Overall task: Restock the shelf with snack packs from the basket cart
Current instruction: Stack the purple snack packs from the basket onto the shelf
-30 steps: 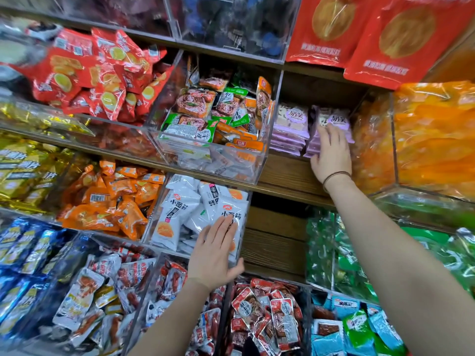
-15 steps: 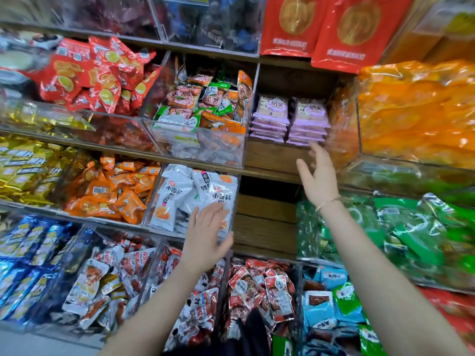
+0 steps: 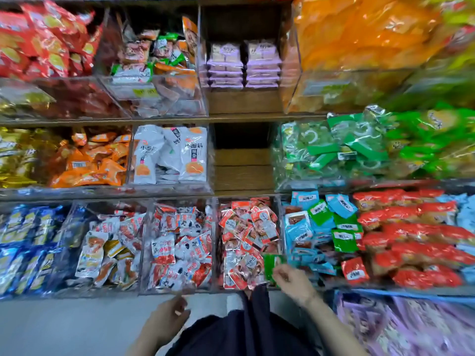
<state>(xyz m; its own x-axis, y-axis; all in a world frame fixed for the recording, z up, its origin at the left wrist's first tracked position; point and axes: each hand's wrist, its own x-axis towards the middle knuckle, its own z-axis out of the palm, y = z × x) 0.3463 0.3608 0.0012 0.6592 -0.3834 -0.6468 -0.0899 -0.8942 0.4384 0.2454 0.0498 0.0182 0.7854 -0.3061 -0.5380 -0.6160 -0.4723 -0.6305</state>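
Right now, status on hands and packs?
Left hand low, empty. Right hand at green pack, grip unclear. Purple packs stacked on shelf. Nothing blocking.

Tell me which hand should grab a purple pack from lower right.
Right, probably: the right hand is nearer the purple packs at lower right; the left hand lies beyond the dark clothing. Blur hides whether the right holds the green packet.

Wooden shelf (image 3: 241, 104) holds clear bins (image 3: 164, 98) and stacked purple packs (image 3: 244, 65)

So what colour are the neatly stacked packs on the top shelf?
The stacked packs are pale purple; head view.
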